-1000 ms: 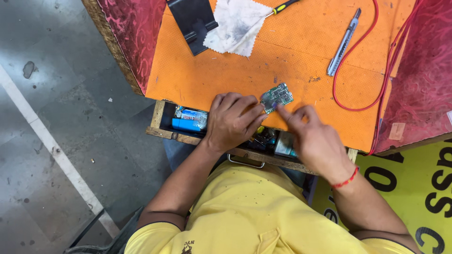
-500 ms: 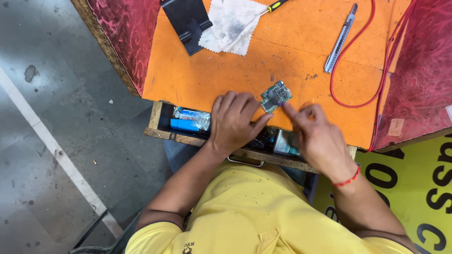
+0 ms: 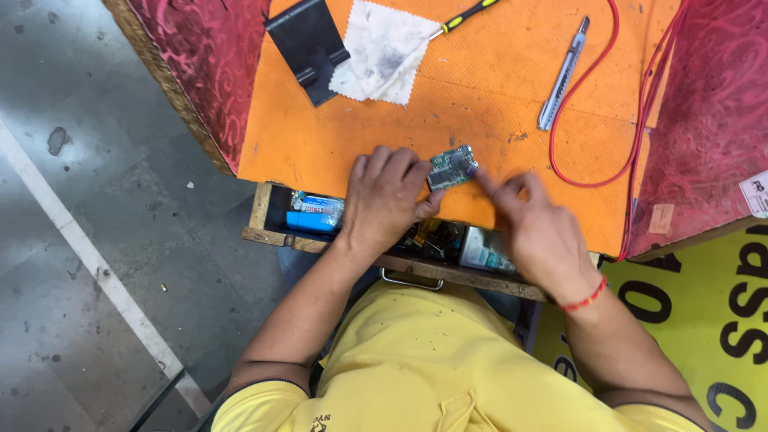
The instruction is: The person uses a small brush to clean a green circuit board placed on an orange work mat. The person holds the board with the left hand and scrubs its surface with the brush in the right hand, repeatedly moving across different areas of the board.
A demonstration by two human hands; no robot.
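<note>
A small green circuit board (image 3: 452, 166) lies on the orange mat (image 3: 336, 144) near its front edge. My left hand (image 3: 384, 196) rests flat on the mat with its fingertips pressed on the board's left end. My right hand (image 3: 536, 228) is blurred, its forefinger stretched out and touching the board's right end. Whether that hand holds a small tool I cannot tell.
An open wooden drawer (image 3: 264, 220) under the mat holds a blue cylinder (image 3: 316, 216) and small parts. Farther back lie a black stand (image 3: 308, 44), a dirty white cloth (image 3: 384, 52), a yellow-handled screwdriver (image 3: 468, 14), a grey utility knife (image 3: 564, 76) and a red wire (image 3: 592, 88).
My right hand has shifted slightly right and its forefinger now points at the board's right end. The left hand stays on the board.
</note>
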